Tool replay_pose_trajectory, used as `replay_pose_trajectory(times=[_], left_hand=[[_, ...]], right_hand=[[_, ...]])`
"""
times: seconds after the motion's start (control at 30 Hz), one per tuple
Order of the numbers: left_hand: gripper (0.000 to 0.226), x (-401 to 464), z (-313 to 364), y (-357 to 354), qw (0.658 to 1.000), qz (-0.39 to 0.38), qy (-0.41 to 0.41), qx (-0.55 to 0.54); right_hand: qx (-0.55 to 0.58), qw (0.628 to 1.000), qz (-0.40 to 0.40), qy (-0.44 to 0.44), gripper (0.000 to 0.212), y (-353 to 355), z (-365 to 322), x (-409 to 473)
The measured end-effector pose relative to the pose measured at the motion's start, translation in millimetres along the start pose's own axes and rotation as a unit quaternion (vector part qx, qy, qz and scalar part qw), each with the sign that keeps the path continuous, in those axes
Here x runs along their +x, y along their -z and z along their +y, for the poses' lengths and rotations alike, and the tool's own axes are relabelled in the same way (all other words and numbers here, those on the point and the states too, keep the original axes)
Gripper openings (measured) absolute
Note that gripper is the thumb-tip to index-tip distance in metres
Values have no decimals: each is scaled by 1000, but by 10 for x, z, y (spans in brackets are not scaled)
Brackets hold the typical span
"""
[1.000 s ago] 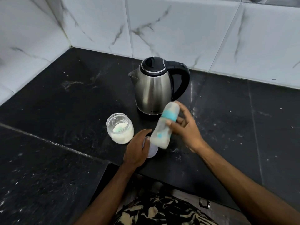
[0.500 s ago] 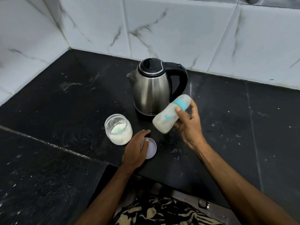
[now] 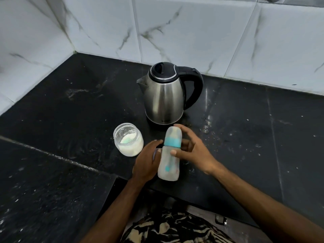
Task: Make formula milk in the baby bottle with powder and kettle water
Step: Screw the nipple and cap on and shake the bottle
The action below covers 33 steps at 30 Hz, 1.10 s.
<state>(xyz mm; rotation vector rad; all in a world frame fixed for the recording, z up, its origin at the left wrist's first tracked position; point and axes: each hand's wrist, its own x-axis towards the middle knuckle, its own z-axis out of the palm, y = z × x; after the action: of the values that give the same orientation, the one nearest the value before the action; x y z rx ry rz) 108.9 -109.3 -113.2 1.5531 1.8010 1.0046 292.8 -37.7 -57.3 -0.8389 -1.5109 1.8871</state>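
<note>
Here the right hand [image 3: 191,151] fingers grasp the capped bottle [image 3: 169,155]. Left hand [image 3: 146,160] fingers lie relaxed beside it. Shake firmly, cap tight.

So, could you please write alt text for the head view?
A right hand holds a capped baby bottle above a black counter; the left hand rests on a lid, between an open powder jar and a steel kettle.

My one view comes from the head camera, wide-angle, looking forward and down onto a black counter [image 3: 73,106] in a tiled corner. It sits close above both hands, forearms entering from the bottom edge, the kettle [image 3: 164,99] near mid-frame.
</note>
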Motion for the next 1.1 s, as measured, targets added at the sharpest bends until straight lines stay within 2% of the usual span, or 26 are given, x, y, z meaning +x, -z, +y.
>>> replay_pose_trajectory(times=[0.03,0.13,0.2,0.3,0.43,0.6,1.1], left_hand=[[43,-3,-3,-5,1000,2,-2,0],[37,-7,-24,-29,1000,25,-6,10],[34,-3,-56,-45,999,33,-5,18],[40,0,-92,-55,999,32,-3,24],[40,-5,-93,-57,999,29,-1,25],[40,-4,-72,-50,999,25,3,24],[40,-12,-63,-33,1000,20,1,21]], right_hand=[[-6,1000,12,12,78,10,-17,17],[-29,988,138,68,82,146,-167,162],[-80,974,177,115,86,286,-251,258],[-176,958,178,139,97,468,-316,334],[-231,951,162,128,99,562,-241,359],[-261,952,127,99,99,549,-51,359],[-255,950,141,109,102,517,142,365]])
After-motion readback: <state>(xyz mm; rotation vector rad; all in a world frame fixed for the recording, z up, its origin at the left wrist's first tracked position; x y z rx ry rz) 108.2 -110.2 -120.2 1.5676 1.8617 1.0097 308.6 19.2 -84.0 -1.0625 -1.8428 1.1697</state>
